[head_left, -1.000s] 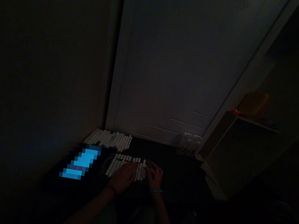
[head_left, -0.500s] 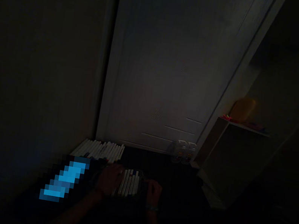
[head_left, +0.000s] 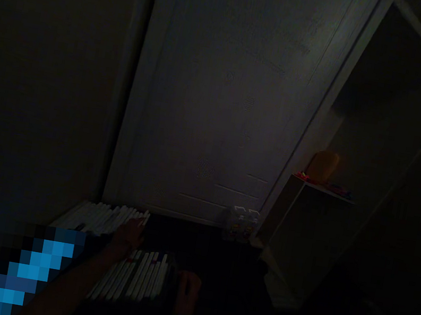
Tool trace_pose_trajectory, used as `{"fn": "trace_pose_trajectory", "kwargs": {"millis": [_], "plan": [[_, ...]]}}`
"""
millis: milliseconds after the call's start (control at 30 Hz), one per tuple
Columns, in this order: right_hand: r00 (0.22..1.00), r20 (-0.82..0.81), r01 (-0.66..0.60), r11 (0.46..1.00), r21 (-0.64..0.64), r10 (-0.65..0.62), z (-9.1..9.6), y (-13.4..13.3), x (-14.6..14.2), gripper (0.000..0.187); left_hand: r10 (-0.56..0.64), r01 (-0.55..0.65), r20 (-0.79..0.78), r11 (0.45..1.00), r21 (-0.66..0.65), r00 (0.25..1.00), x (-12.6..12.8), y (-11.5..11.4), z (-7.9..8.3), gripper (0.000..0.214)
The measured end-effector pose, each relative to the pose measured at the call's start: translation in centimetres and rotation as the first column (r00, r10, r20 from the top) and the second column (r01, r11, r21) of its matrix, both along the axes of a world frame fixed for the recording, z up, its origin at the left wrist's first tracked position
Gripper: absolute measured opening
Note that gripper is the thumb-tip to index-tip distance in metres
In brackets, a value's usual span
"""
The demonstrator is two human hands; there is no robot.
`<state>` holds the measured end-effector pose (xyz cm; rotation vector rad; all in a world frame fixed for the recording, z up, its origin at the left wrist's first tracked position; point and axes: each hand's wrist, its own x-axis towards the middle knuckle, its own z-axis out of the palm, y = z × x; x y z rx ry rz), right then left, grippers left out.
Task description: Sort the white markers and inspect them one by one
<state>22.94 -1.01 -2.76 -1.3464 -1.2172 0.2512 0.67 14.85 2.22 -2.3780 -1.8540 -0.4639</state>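
The scene is very dark. My left hand [head_left: 131,231] reaches forward to the right end of the back row of white marker-like sticks [head_left: 101,219]. Its fingertips lie at the end sticks, with thumb and fingers apart; I see nothing gripped. Nearer to me is a second row of white sticks [head_left: 142,276], side by side, a few with coloured marks, in what looks like a dark holder. My right hand [head_left: 188,289] rests just right of this front row, fingers curled closed. Whatever it holds, if anything, is lost in the dark.
A blurred-out bright blue screen [head_left: 30,270] is at the lower left. Two clear containers [head_left: 242,224] stand against the pale panel [head_left: 212,98] at the back. On the right, an orange object [head_left: 322,167] sits on a shelf unit [head_left: 285,213].
My left hand has moved from the front row to the right end of the back row. My right hand remains beside the front row. The view has shifted, so things appear further left and lower.
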Motion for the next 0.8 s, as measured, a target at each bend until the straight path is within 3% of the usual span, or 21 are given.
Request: {"fn": "trace_pose_trajectory", "kwargs": {"millis": [300,533,800], "plan": [[0.999,-0.048,-0.006,1.000,-0.027,0.005,0.2,-0.1,-0.1,0.028,-0.029,0.041,-0.161,0.996,0.076,0.987,1.2,0.4,0.3,0.034],[1.000,-0.031,-0.002,1.000,-0.016,0.002,-0.1,0.3,-0.1,0.029,0.028,-0.003,-0.207,0.993,0.121,0.978,0.7,1.9,-0.4,0.047],[0.999,-0.033,0.004,0.999,-0.033,-0.005,0.2,0.3,-0.2,0.029,0.042,-0.026,-0.164,0.995,0.096,0.986,0.5,1.9,-0.8,0.049]]}}
